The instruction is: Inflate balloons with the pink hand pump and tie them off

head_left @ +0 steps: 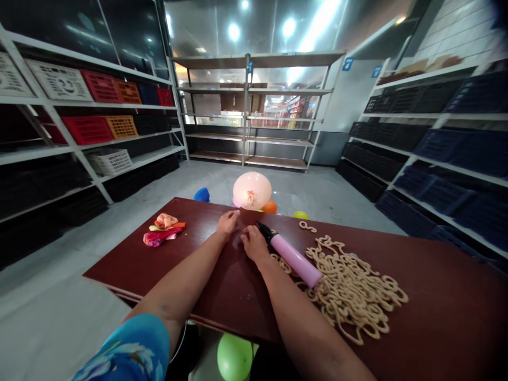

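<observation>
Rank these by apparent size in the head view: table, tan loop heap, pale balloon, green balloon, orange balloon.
1. Table
2. Tan loop heap
3. Pale balloon and green balloon: too alike to rank
4. Orange balloon, partly hidden

On our dark red-brown table (432, 307) we have a heap of limp balloons (159, 236) at the left, a pink pump (297, 259) with a black nozzle (263, 230) near the middle, and a tangled pile of tan loops (353, 283) at the right.
</observation>
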Demonstrator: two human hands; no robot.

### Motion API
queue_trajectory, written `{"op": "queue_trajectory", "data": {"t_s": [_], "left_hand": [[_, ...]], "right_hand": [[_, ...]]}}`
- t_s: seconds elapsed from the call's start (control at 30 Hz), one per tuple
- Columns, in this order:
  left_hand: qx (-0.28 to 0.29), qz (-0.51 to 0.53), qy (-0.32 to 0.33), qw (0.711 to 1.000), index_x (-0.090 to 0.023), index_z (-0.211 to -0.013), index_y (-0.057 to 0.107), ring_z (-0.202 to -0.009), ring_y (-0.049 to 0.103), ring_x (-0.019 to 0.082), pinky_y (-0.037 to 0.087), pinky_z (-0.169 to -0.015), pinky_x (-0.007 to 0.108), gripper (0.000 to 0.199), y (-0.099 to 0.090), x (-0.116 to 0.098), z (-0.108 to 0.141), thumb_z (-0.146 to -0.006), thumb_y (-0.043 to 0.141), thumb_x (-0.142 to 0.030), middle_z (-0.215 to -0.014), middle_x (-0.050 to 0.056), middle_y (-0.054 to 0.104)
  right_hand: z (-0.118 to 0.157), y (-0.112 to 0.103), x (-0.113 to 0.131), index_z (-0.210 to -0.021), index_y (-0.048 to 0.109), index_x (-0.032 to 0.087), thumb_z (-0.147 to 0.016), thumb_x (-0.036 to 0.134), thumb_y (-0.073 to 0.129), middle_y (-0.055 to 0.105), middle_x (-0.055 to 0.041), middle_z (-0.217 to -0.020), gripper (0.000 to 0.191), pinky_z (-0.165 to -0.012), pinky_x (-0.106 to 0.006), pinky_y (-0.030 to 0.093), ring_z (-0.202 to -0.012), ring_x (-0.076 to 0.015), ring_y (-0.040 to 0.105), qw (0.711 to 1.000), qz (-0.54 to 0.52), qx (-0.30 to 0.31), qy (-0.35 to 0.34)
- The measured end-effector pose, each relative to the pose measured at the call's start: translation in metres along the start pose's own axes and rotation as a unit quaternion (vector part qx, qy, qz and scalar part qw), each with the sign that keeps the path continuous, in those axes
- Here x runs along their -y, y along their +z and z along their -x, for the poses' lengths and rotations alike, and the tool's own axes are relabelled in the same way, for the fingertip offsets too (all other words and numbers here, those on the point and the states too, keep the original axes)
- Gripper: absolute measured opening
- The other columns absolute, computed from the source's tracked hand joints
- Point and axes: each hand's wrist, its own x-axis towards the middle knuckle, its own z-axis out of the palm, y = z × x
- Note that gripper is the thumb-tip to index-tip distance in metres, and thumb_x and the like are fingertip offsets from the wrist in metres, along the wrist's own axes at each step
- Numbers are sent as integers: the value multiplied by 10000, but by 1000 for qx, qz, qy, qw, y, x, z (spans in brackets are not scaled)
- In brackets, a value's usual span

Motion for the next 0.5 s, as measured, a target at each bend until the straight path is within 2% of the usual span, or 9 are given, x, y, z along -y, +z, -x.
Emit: {"op": "queue_trajectory", "data": {"t_s": [0.07,0.13,0.2,0.27,0.33,0.4,0.5], "left_hand": [[-57,-78,27,995,-160,-915,629,-761,570,163,447,-637,259,281,-17,4,4,-693,597,-329,-904,89,617],[-89,-204,94,970,-156,-904,641,-888,562,196,442,-765,303,240,-41,6,9,-696,585,-264,-982,108,606],[-96,-339,165,921,-156,-900,653,-996,525,224,378,-898,342,221,-71,4,15,-717,551,-226,-1023,113,600],[-109,-448,197,865,-165,-941,658,-1042,490,244,322,-955,369,247,-101,-2,23,-747,514,-219,-1051,112,593],[-133,-526,187,819,-177,-986,658,-1045,471,264,308,-952,393,280,-129,-11,30,-774,482,-228,-1071,115,582],[-154,-579,151,786,-191,-987,665,-1058,451,289,306,-931,419,286,-152,-19,36,-790,466,-246,-1080,121,576],[-155,-617,66,769,-209,-942,683,-1061,452,321,324,-884,434,264,-178,-26,42,-771,507,-309,-1102,135,571]], "right_hand": [[0,0,0,-834,506,213,-781,178,502,531,-36,-900,63,-783,-306,406,-850,-171,518,1000,4,4,-1],[0,0,-1,-830,507,212,-784,185,505,534,-38,-902,53,-769,-303,405,-842,-172,518,1000,9,7,-3],[0,0,-2,-835,510,213,-791,192,505,537,-40,-910,49,-755,-300,402,-837,-172,521,1000,11,10,-5],[-1,0,-2,-837,512,214,-793,191,511,539,-41,-912,49,-749,-296,399,-840,-175,524,1000,12,15,-2],[-1,-1,-1,-835,516,211,-793,183,517,542,-41,-915,51,-749,-293,394,-844,-176,527,1000,16,22,5],[-1,-2,0,-837,521,208,-793,174,517,544,-41,-921,57,-753,-294,389,-847,-176,528,999,20,28,8],[-1,-2,0,-842,529,208,-792,175,516,545,-36,-921,61,-752,-295,385,-842,-173,527,999,21,29,7]]}}
